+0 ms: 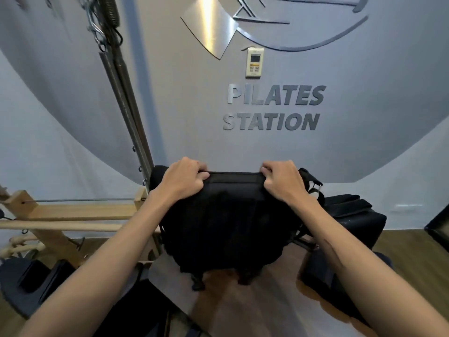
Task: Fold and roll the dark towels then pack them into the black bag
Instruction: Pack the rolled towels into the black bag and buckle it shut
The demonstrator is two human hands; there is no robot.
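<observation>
The black bag (230, 222) hangs in the air in front of me, above the wooden floor. My left hand (182, 178) grips its top edge at the left corner. My right hand (284, 181) grips the same edge at the right corner. A strap with a buckle (314, 187) hangs off the bag's right side. I cannot pick out any dark towel as a separate thing.
A wooden pilates frame (73, 212) with metal springs (126, 105) stands at the left. Black padded blocks (352, 215) sit at the right by the wall. A dark round piece (21, 283) lies at the lower left. The wall ahead carries lettering and a remote holder (254, 62).
</observation>
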